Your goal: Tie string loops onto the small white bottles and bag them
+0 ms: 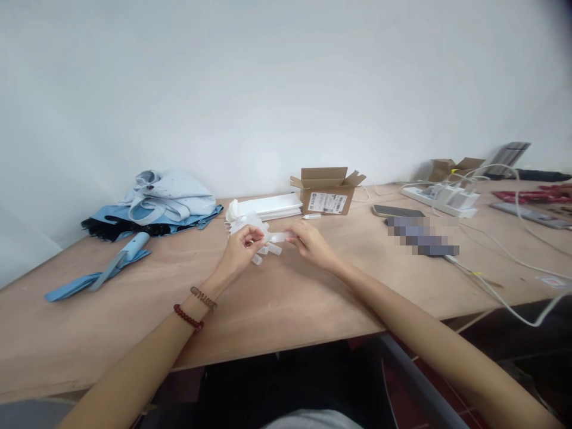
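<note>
My left hand (245, 245) is closed in a pinch, its fingertips at the left end of a small translucent white piece (277, 237). Whatever sits between those fingertips is too small to make out. The thumb and fingers of my right hand (308, 239) pinch the other end of this piece, just above the table. Beneath and behind both hands lies a heap of similar translucent white pieces (274, 249); my left hand partly hides it. A stack of flat white sheets or boxes (270, 205) lies right behind the heap.
An open cardboard box (328, 193) stands near the wall. Left lie a folded blue umbrella (120, 262) and pale cloth (172, 193). On the wooden table (295, 298), right, are a phone (397, 211), a blurred-out item (420, 235), a power strip (447, 199) and white cables. Another person's hand (560, 193) shows far right.
</note>
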The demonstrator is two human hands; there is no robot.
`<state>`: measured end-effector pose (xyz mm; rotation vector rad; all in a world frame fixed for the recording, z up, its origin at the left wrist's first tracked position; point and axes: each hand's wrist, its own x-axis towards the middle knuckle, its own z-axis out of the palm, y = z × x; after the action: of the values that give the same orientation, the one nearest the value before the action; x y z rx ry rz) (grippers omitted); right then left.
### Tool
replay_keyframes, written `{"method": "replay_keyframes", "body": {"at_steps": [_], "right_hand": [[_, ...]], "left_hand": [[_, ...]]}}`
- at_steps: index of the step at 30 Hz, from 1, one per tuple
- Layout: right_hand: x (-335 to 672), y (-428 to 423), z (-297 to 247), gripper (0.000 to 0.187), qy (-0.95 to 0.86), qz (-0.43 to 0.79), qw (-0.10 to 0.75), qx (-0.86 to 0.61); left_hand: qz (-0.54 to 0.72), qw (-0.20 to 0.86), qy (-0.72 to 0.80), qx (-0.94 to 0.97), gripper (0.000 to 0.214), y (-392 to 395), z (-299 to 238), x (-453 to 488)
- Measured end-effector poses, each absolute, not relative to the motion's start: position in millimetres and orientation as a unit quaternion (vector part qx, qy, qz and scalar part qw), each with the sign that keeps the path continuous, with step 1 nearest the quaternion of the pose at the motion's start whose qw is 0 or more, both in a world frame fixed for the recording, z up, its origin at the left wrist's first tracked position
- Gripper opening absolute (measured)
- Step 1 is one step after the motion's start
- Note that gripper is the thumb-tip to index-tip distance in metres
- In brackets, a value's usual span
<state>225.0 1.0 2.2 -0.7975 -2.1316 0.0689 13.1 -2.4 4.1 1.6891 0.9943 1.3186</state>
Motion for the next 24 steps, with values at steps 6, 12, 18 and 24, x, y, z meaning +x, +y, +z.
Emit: {"method": "replay_keyframes", "body": {"at_steps": [6,12,18,24], "right_hand": [[225,-2,0,0.018,-0.842,0.060,0.418,-0.336],[222,-2,6,0.019,-0.831,0.074,0.429,-0.347],[221,1,7,0.018,-0.826,0.050,0.447,-0.340],[220,0,1,0.016,-0.830,0.040,0.437,-0.345]], "left_hand": [[0.516,0.393,0.409,0.642,0.026,-7,5,16],[0.535,0.424,0.407,0.607,0.031,-12,20,15],[0.514,0.411,0.429,0.619,0.026,-4,17,14],[0.478,0.386,0.442,0.654,0.027,-5,10,16]]}}
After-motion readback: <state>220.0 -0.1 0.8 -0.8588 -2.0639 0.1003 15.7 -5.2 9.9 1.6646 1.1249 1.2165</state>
